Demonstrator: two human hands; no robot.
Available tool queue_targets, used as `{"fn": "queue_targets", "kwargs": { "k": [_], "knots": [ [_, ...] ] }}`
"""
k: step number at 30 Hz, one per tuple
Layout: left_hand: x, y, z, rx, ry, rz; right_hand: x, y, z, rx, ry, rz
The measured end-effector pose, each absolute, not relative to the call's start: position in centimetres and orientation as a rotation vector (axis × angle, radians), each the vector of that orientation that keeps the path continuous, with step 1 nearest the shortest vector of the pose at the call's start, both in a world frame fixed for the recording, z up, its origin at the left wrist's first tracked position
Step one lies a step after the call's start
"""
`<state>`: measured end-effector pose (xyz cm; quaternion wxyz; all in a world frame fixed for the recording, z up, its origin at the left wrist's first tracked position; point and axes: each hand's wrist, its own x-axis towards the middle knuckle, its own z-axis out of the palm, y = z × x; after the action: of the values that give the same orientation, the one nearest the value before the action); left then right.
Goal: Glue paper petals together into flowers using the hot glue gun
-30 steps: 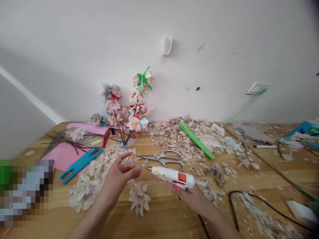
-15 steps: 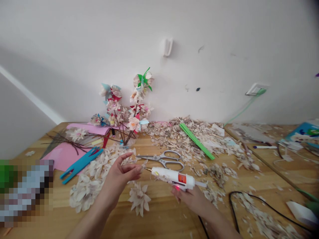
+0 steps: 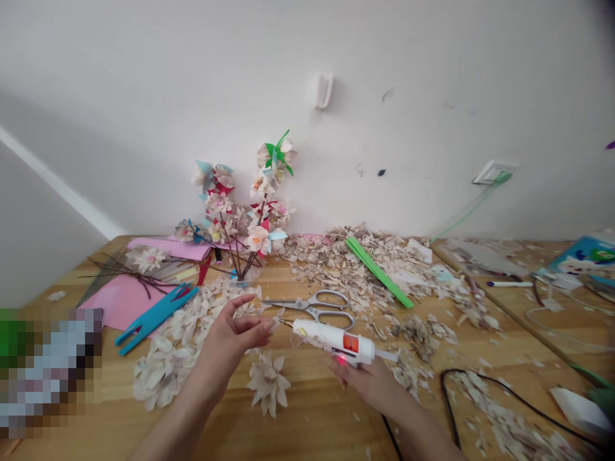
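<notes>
The wooden tabletop [image 3: 317, 422] carries all items and runs back to a white wall. A wide heap of pale petal scraps [image 3: 346, 262] covers its rear centre and thins out toward the right. A paper-flower bouquet [image 3: 259, 211] stands upright at rear left. Its dark stems are gathered in a small clear vase [image 3: 246, 275], whose outline is hard to make out.

A pink paper sheet [image 3: 115, 298] lies flat at left, with a blue paper cut-out [image 3: 156, 315] on its near edge. A bundle of green strips [image 3: 379, 272] lies diagonally across the scraps. The scissors [image 3: 317, 307] lie closed, just behind the hot-glue gun [image 3: 336, 342].

The right hand [image 3: 369, 383] is clenched around the grip of the hot-glue gun, held above the tabletop at centre with its nozzle pointing left. The left hand [image 3: 233, 336] is released, fingers loosely extended, fingertips near the nozzle. A loose paper flower [image 3: 269, 382] lies on the tabletop between the hands.
</notes>
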<state>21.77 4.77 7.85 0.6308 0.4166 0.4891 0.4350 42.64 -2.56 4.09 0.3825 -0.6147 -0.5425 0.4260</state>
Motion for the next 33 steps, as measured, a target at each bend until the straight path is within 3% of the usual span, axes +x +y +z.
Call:
{"fn": "queue_targets", "kwargs": {
  "k": [24,33],
  "knots": [
    [21.4,5.3,7.7,0.918,1.121,0.995,43.5,-1.0,3.0,-1.577,-1.519,1.0],
    [20.5,5.8,8.2,0.934,1.054,0.973,45.5,0.3,0.2,-1.674,-1.682,0.812]
  ]
}}
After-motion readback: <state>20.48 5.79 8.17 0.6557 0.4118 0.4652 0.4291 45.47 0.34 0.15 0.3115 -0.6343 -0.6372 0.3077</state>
